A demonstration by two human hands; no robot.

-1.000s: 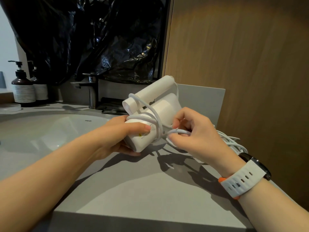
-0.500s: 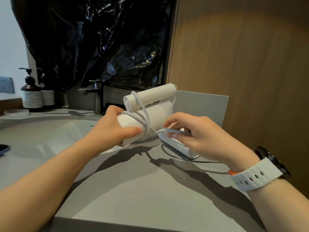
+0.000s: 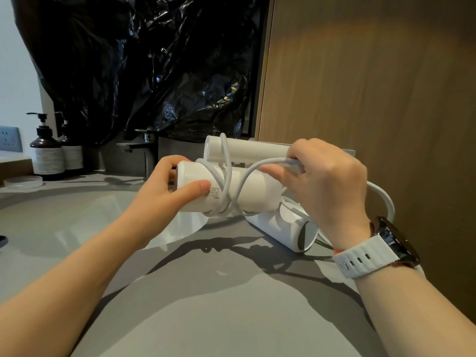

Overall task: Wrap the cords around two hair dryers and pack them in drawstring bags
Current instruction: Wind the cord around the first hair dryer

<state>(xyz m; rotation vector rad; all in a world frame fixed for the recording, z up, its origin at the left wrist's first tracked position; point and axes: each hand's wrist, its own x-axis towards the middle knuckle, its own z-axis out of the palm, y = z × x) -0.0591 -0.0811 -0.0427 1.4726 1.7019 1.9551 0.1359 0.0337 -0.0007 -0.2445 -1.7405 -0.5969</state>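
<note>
dryer (image 3: 255,193) in l hand (image 3: 164,195) grip, cord (image 3: 273,161) in r hand (image 3: 328,186)

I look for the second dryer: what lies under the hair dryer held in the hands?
A second white hair dryer lies on the counter, its round end toward the camera. The right hand, holding the cord, and the held dryer cover its far part.

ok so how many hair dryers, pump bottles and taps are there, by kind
hair dryers: 2
pump bottles: 2
tap: 1
total: 5
</note>
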